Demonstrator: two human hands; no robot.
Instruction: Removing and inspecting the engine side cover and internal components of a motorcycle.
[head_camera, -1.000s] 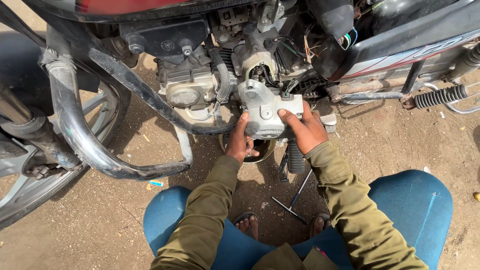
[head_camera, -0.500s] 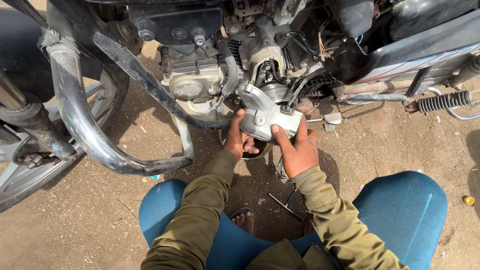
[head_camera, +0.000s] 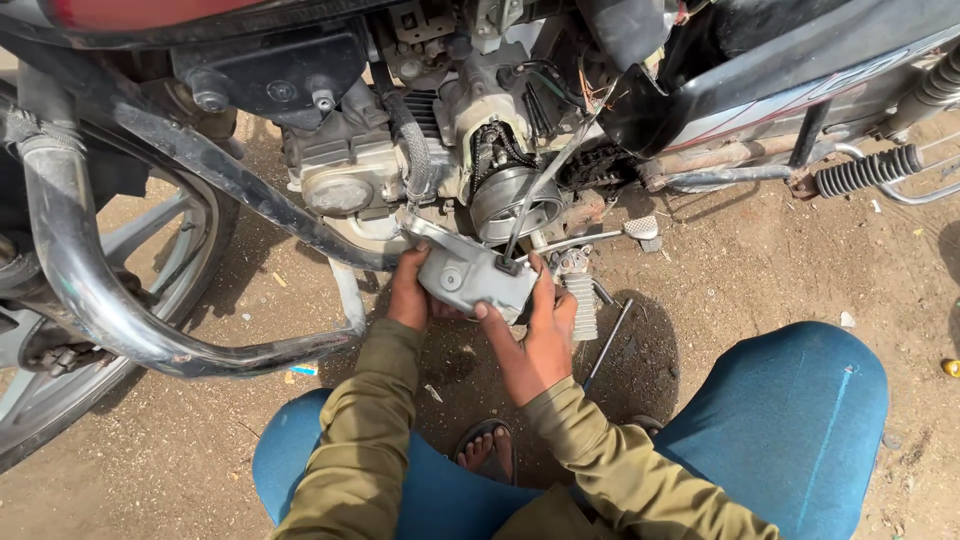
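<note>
Both hands, left hand (head_camera: 408, 296) and right hand (head_camera: 540, 335), grip the grey metal engine side cover (head_camera: 468, 276) just below the exposed flywheel (head_camera: 516, 203); probably rigid, fairly weighty, best held by its edges.

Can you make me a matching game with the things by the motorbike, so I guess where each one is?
Things:
1. grey engine cover
2. chain
3. long thin tool
4. front wheel

Places:
A. lying on the dirt by the right hand
B. far left of the picture
C. held between the left hand and the right hand
D. on the open engine, above the round metal part

Pairs: 1-C, 2-D, 3-A, 4-B
</note>
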